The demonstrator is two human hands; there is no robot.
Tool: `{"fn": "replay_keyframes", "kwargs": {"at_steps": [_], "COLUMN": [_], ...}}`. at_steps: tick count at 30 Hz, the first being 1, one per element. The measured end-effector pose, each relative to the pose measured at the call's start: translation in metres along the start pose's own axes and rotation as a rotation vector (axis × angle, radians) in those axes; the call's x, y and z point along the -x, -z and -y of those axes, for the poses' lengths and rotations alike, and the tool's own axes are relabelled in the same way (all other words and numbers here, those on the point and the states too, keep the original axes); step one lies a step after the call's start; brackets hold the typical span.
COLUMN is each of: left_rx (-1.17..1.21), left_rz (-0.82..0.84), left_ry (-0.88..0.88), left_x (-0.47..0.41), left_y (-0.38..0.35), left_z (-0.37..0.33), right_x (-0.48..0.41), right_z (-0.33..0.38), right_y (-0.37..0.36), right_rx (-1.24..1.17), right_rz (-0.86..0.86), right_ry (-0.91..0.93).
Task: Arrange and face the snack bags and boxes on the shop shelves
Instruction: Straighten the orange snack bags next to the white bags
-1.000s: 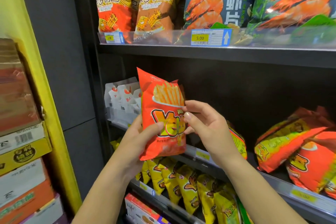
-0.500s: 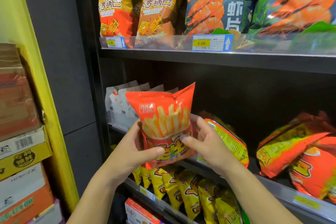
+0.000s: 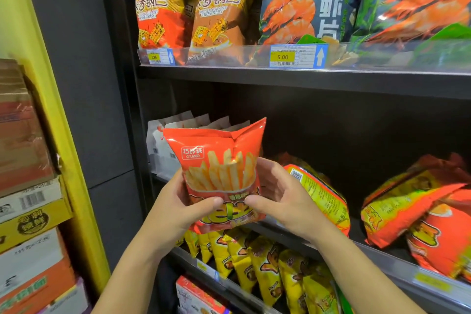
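An orange fries snack bag (image 3: 219, 166) stands upright with its front towards me, in front of the middle shelf (image 3: 382, 257). My left hand (image 3: 175, 206) grips its lower left side, thumb across the front. My right hand (image 3: 277, 199) grips its lower right side, thumb on the front too. Behind it stand white bags (image 3: 163, 145) at the shelf's left end. More orange and yellow fries bags (image 3: 413, 204) lie tilted on their sides to the right.
The top shelf holds rice crust bags (image 3: 216, 20) and large shrimp chip bags (image 3: 305, 2) behind a clear rail with price tags. Several yellow bags (image 3: 257, 257) line the lower shelf. Stacked cartons (image 3: 28, 211) stand at left beside a yellow post (image 3: 51, 109).
The bag was turned from a leftward tilt to upright and lowered a little towards the middle shelf. Both hands shifted down to its lower corners.
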State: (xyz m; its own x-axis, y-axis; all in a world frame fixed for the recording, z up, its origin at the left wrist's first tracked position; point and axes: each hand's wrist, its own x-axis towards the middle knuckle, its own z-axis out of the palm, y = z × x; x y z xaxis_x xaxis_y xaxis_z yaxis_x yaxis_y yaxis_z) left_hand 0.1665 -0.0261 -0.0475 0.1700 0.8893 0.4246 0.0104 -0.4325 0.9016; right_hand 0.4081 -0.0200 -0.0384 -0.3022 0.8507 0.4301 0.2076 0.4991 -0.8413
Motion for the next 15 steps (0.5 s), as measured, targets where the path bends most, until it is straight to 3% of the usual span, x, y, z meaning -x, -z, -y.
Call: {"fn": "replay_keyframes", "kwargs": {"at_steps": [4, 7, 11, 15], "left_rx": [0.07, 0.095, 0.113, 0.104], "left_rz": [-0.116, -0.189, -0.242, -0.251], "left_ry": [0.033, 0.039, 0.053, 0.084], "left_x": [-0.003, -0.005, -0.006, -0.009], "left_y": [0.003, 0.004, 0.002, -0.001], "left_z": [0.0, -0.001, 0.002, 0.004], "right_x": [-0.008, -0.015, -0.026, -0.04], "right_z": [0.006, 0.006, 0.0, -0.018], "right_y": [0.019, 0.046, 0.066, 0.065], "right_rx": [0.202, 0.541, 0.94, 1.165], "right_rz": [-0.068, -0.137, -0.028, 0.109], "right_ry": [0.075, 0.109, -0.015, -0.063]}}
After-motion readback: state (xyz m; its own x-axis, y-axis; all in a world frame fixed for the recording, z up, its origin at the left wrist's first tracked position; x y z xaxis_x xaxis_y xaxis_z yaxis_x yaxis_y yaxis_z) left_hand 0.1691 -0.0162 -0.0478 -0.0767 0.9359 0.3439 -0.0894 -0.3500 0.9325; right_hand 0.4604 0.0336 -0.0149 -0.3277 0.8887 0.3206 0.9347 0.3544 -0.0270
